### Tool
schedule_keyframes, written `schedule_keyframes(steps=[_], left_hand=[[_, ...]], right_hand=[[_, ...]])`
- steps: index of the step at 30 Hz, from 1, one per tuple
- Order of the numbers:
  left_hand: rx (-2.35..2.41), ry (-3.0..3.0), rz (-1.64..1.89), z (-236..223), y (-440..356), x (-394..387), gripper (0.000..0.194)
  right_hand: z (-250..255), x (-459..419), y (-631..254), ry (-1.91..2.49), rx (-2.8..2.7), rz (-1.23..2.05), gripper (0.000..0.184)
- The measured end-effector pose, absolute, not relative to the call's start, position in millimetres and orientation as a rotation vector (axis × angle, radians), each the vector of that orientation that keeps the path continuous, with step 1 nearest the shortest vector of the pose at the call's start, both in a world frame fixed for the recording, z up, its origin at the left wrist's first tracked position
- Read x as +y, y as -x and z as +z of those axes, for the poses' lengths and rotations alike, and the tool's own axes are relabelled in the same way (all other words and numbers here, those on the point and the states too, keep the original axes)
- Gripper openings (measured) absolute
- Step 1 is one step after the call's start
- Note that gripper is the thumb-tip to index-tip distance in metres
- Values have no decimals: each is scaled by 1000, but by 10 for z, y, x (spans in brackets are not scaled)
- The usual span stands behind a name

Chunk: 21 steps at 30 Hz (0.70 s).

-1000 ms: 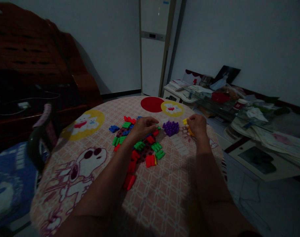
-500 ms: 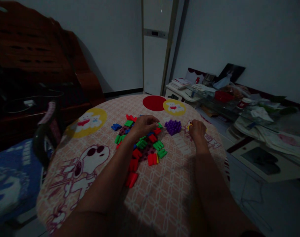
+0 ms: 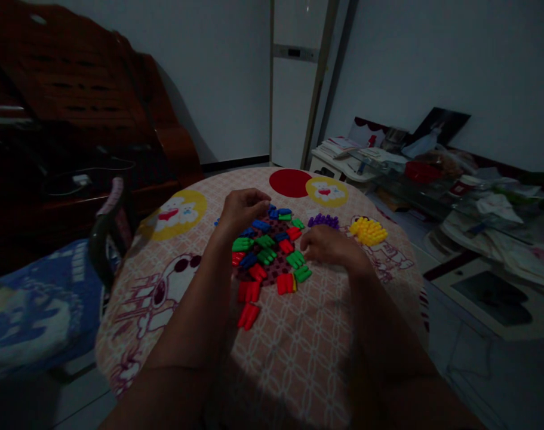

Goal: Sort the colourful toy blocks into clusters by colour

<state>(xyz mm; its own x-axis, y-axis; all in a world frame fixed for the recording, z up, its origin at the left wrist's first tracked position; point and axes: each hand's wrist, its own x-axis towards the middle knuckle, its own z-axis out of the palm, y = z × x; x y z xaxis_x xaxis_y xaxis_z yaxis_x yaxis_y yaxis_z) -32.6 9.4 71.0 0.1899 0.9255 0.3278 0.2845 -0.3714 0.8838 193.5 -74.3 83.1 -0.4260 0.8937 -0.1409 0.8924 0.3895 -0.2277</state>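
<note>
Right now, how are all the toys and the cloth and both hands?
Left hand: curved, grip unclear
Right hand: curled, grip unclear
Yellow toy pieces: bunched together
Purple toy pieces: bunched together, partly hidden
Red toy pieces: scattered
Green toy pieces: scattered
Blue toy pieces: scattered
Tablecloth: spread out

Forearms outstretched, left hand half-curled, right hand bent

Tablecloth free nearside; coloured pieces block centre.
</note>
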Motion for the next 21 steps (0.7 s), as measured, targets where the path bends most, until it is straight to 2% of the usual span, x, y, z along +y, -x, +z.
schedule_keyframes(steps=[4, 12, 17, 21], left_hand=[[1123, -1691, 1286, 776, 417, 71, 35], [1094, -1611, 1347, 805, 454, 56, 27], [1118, -1611, 1350, 800, 462, 71, 27], [1106, -1627, 1329, 816, 440, 63, 25]], right_hand=[[671, -851, -1512, 1577, -2940, 468, 22], [600, -783, -1561, 1465, -2841, 566, 17], [554, -882, -1364, 1501, -2999, 549, 26], [562, -939, -1267, 1518, -3005, 500, 27]])
